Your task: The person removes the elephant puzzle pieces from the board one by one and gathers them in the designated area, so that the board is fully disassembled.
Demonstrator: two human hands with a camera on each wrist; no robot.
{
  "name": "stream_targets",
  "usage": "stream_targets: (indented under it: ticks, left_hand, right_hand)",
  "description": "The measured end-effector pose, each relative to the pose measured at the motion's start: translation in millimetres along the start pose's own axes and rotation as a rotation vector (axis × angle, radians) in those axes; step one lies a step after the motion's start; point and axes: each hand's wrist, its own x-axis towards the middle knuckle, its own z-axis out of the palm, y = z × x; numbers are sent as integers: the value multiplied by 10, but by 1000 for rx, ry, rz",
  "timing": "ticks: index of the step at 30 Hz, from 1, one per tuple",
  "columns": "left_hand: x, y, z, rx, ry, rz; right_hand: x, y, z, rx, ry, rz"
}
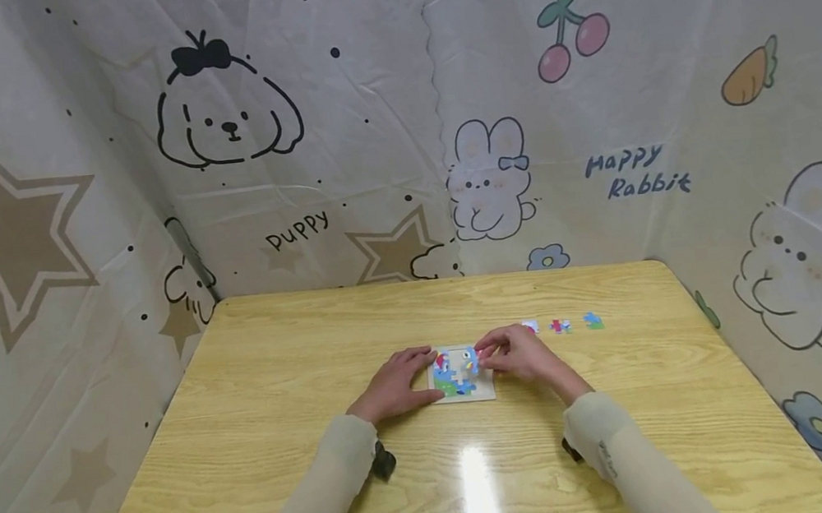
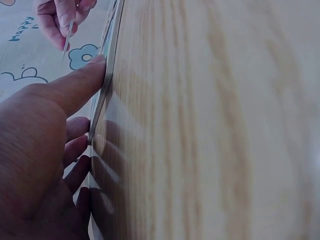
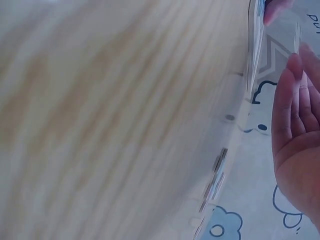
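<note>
A square jigsaw puzzle board (image 1: 485, 394) lies on the table, partly filled with blue, green and red pieces; bare tray shows in the middle. My left hand (image 1: 394, 386) rests at its left side, the thumb on the near corner and the fingertips by the far corner. In the left wrist view, the thumb (image 2: 82, 85) lies along the board's edge. My right hand (image 1: 520, 353) pinches a blue jigsaw piece (image 1: 471, 360) between thumb and fingertips, over the right part of the board. In the right wrist view that piece (image 3: 298, 37) is seen edge-on, raised off the board.
Three loose jigsaw pieces lie in a row beyond my right hand: a pale one (image 1: 532, 326) partly behind it, a red and white one (image 1: 560, 325), and a blue-green one (image 1: 593, 321). Printed curtains (image 1: 373, 169) stand behind and beside the wooden table (image 1: 280, 360).
</note>
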Motion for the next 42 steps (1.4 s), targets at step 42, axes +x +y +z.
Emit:
stream_targets:
  ticks: [42]
  left_hand:
    - [-23, 27, -7, 0, 10, 7]
  right_hand:
    - [-371, 597, -728, -47, 111, 7]
